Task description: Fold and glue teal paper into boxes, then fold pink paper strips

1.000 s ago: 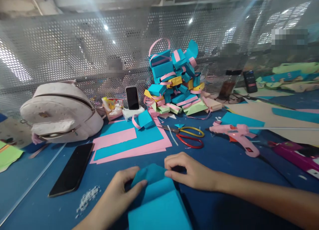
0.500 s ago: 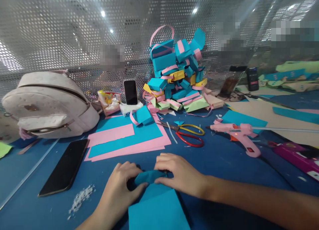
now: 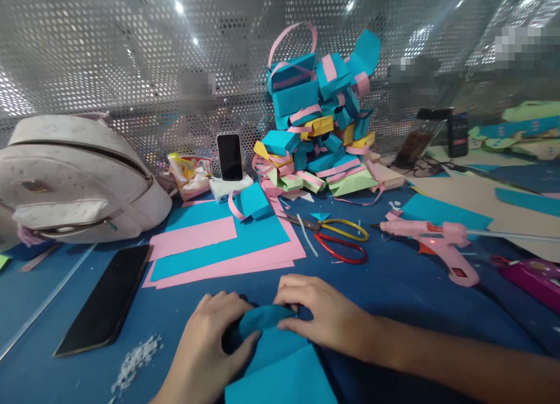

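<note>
A folded sheet of blue paper (image 3: pixel 280 366) lies at the bottom middle, its far end curled up between my hands. My left hand (image 3: pixel 219 331) grips the left side of that end, thumb on the near face and fingers behind. On the right side, my right hand (image 3: pixel 317 313) pinches the same raised edge between thumb and fingers. The fingertips behind the paper are partly hidden. Beyond my hands are red-and-yellow-handled scissors (image 3: pixel 341 236) and stacked pink and blue sheets (image 3: pixel 258 243) with a small blue paper bag (image 3: pixel 251 201) on top.
A pink glue gun (image 3: pixel 431 238) lies at right. A black phone (image 3: pixel 107 299) and white scraps (image 3: pixel 136 360) are at left, near a pale backpack (image 3: pixel 79 182). A pile of paper bags (image 3: pixel 315 124) rises at the back against a perforated metal panel (image 3: pixel 144 60).
The far edge of the blue paper now stands higher and rounder between my hands. Both hands keep their hold, and the view has shifted slightly.
</note>
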### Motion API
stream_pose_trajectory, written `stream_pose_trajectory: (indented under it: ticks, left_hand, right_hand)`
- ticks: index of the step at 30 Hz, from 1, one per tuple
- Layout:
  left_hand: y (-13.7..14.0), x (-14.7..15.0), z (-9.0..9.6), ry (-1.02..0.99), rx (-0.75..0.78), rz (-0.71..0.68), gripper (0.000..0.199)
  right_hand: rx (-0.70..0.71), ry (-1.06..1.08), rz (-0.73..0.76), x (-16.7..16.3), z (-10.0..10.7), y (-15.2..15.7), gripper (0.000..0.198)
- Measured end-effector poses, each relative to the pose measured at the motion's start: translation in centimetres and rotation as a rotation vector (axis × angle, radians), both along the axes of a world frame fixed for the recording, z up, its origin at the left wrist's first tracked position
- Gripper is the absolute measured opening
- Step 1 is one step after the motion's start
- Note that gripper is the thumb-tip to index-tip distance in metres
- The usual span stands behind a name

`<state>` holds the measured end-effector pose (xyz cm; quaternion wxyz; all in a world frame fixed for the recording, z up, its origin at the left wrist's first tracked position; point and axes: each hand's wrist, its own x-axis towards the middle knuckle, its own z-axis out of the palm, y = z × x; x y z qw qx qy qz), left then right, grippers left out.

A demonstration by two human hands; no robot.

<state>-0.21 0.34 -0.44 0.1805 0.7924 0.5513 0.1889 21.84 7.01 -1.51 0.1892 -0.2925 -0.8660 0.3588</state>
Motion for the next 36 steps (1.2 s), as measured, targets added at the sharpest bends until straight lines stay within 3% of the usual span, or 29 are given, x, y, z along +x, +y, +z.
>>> stream_pose_trajectory:
  ticks: [6,10,14,17,20,28,36]
  left_hand:
    - [0.6,0.0,-0.2,0.014,-0.030,-0.013,0.015]
    - [0.6,-0.6,0.1,-0.044,-0.056,-0.108,0.018]
    - [0.7,-1.6,0.3,0.068,0.113,-0.314,0.038]
    - [0.9,-2.0,0.9,0.214,0.251,-0.454,0.035]
    - [1.0,-2.2,1.3,0.334,0.292,-0.538,0.034]
    - [0.2,-3.0,0.8,0.498,0.469,-0.433,0.028]
    - [-0.6,-3.9,1.8,0.499,0.376,-0.406,0.029]
  right_hand:
    - [0.037,0.033,0.000,-0.3,-0.3,-0.1,0.012]
    - [0.113,0.082,0.075,0.2,-0.5,0.0,0.005]
    - [0.277,0.029,0.220,0.7,-0.3,0.3,0.021]
    - [0.433,-0.040,0.294,0.9,0.1,0.5,0.023]
    - [0.527,-0.123,0.312,1.2,0.9,0.6,0.023]
    - [0.483,-0.325,0.378,2.4,3.3,1.2,0.046]
    - [0.649,-0.416,0.375,3.0,3.9,1.0,0.039]
